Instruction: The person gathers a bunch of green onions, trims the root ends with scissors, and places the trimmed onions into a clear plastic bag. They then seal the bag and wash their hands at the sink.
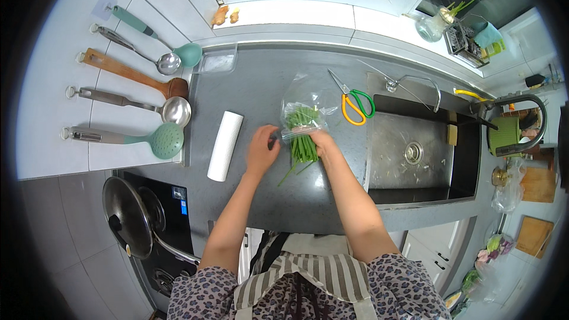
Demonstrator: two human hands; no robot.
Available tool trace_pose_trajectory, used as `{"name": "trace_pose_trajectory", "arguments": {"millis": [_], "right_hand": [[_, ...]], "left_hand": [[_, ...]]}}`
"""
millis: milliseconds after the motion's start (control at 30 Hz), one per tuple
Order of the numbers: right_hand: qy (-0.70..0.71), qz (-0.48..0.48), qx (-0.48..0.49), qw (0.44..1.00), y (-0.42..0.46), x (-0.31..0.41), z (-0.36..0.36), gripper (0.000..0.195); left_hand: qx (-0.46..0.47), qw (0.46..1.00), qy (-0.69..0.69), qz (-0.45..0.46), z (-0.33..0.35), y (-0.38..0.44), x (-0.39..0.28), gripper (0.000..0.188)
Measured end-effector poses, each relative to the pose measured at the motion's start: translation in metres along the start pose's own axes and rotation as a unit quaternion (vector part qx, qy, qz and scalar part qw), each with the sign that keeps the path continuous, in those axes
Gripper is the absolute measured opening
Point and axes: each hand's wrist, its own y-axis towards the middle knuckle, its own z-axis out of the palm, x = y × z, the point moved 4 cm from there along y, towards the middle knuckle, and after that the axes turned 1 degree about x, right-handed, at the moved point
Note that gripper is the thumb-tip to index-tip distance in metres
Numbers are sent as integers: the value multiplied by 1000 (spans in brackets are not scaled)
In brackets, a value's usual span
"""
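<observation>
A bundle of cut green stalks (pixel 304 150) lies partly inside a clear plastic bag (pixel 306 93) on the grey countertop. My right hand (pixel 321 138) grips the bundle at the bag's mouth, its fingers partly hidden by the plastic and stalks. My left hand (pixel 262 147) is just left of the bag, fingers curled and apart, with nothing seen in it. Scissors (pixel 354 103) with one orange and one green handle lie right of the bag, blades pointing up and left. A white paper towel roll (pixel 225 146) lies to the left of my left hand.
A steel sink (pixel 400 164) with a faucet is at the right. Ladles and other utensils (pixel 166 141) hang on the left wall above a cooktop with a lidded pan (pixel 129 218). A clear plastic tray (pixel 218 61) sits at the back left, below ginger (pixel 220 15) on the sill.
</observation>
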Motion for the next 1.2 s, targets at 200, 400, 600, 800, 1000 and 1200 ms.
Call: {"name": "trace_pose_trajectory", "arguments": {"millis": [200, 400, 600, 800, 1000, 1200], "right_hand": [[74, 35, 59, 995, 2, -1, -5, 17], [105, 3, 83, 991, -7, 0, 3, 21], [186, -80, 66, 977, -36, 13, 21, 31], [188, -115, 76, 972, -54, 24, 16, 32], [130, -146, -11, 981, -64, 31, 20, 22], [72, -208, -40, 975, -70, 34, 10, 25]], "left_hand": [[21, 994, -103, -31, 15, -2, -17, 33], [-37, 999, 24, 11, 11, 7, -37, 28], [89, 983, 150, -54, 20, -3, -46, 28], [137, 971, 188, -50, 12, -29, -70, 32], [-107, 958, 199, 176, -14, 2, -139, 38], [-14, 915, 209, 346, 5, 14, -183, 29]]}}
